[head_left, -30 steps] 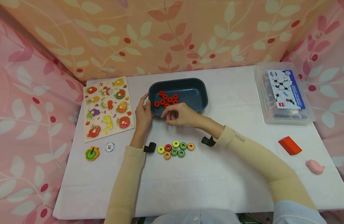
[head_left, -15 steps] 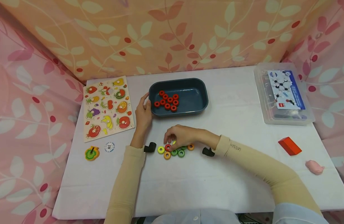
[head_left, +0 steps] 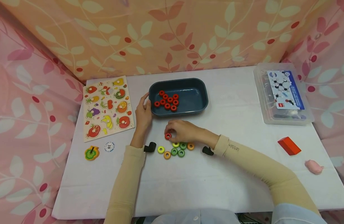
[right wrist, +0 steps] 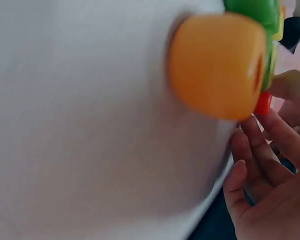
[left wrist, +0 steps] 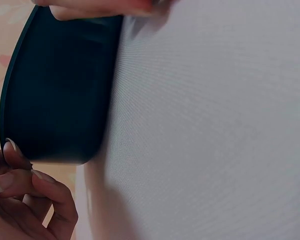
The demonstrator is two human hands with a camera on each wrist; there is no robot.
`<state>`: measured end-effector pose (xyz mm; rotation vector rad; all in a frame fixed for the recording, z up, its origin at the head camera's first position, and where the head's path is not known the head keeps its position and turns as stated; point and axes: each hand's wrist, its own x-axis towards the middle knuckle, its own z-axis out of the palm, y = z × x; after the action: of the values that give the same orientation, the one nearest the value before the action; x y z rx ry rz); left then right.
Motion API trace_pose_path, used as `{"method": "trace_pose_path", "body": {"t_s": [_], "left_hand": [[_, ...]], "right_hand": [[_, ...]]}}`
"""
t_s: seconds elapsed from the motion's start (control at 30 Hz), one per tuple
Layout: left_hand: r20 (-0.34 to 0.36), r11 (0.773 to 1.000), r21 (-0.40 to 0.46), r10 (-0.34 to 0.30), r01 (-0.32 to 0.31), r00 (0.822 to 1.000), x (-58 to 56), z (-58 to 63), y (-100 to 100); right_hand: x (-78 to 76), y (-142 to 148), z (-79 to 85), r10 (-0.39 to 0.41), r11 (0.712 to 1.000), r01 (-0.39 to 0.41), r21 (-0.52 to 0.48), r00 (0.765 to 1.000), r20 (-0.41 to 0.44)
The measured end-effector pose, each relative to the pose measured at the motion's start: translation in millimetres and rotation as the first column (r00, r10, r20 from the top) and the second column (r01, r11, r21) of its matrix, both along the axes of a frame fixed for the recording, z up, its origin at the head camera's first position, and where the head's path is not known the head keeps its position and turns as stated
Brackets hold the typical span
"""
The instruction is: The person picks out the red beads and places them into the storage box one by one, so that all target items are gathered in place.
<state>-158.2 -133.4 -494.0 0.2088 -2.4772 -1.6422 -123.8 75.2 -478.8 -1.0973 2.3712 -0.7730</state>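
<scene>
In the head view, my right hand [head_left: 184, 131] pinches a red ring [head_left: 167, 136] between thumb and fingers. It is held just behind a group of green, yellow and orange rings [head_left: 181, 153] on the table. The right wrist view has the same red ring [right wrist: 263, 103] at the fingertips, with an orange ring [right wrist: 217, 65] large in front. A dark blue tray [head_left: 192, 112] lies beyond, with several red rings [head_left: 170, 100] in its left half. My left hand [head_left: 144, 116] holds the tray's left end, its curled fingers [left wrist: 55, 192] at the rim in the left wrist view.
On the left lie a fruit puzzle board [head_left: 108, 109], a tree-shaped piece [head_left: 92, 153] and a round token [head_left: 109, 147]. At the right are a clear plastic case [head_left: 282, 93], a red block [head_left: 290, 146] and a pink pig figure [head_left: 314, 167]. Patterned curtains surround the table.
My right hand has come back from the tray to the loose rings, and has picked the red one out of the group, moving it slightly towards the tray. The left hand has stayed put.
</scene>
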Motion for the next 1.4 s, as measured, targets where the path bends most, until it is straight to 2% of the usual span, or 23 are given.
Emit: {"method": "trace_pose_path", "body": {"t_s": [0.2, 0.43, 0.53, 0.67, 0.77, 0.87, 1.07, 1.17, 1.4], "left_hand": [[0.001, 1.000, -0.005, -0.005, 0.005, 1.000, -0.4, 0.5, 0], [-0.002, 1.000, -0.013, 0.003, -0.003, 1.000, -1.2, 3.4, 0], [-0.001, 1.000, -0.012, 0.002, -0.002, 1.000, -1.2, 3.8, 0], [0.001, 1.000, -0.010, -0.006, 0.007, 1.000, -1.0, 3.2, 1], [0.005, 1.000, -0.008, -0.010, 0.010, 1.000, -0.3, 2.8, 1], [0.008, 1.000, -0.005, -0.010, 0.010, 1.000, 0.5, 2.8, 1], [0.010, 1.000, -0.003, -0.010, 0.010, 1.000, 0.4, 2.3, 1], [0.005, 1.000, -0.003, -0.007, 0.007, 1.000, 0.2, 2.1, 1], [0.008, 1.000, -0.009, 0.000, 0.000, 1.000, 0.9, 1.5, 1]], "right_hand": [[-8.6, 7, 7.4, -0.044, 0.996, 0.048, -0.074, 0.998, 0.049], [-29.7, 20, 40.3, -0.101, 0.975, 0.110, -0.195, 0.993, 0.056], [-43.4, 28, 49.5, -0.161, 0.965, 0.162, -0.205, 0.987, 0.024], [-64.6, 41, 47.3, -0.281, 0.942, 0.273, -0.194, 0.960, -0.013], [-77.5, 50, 40.9, -0.359, 0.920, 0.349, -0.177, 0.933, -0.026], [-84.5, 55, 35.4, -0.398, 0.913, 0.392, -0.112, 0.917, -0.035], [-86.0, 54, 28.8, -0.375, 0.917, 0.383, 0.107, 0.923, -0.089], [-85.9, 51, 27.5, -0.380, 0.909, 0.392, 0.144, 0.919, -0.105], [-88.8, 46, 25.0, -0.396, 0.901, 0.405, 0.156, 0.914, -0.085]]}}
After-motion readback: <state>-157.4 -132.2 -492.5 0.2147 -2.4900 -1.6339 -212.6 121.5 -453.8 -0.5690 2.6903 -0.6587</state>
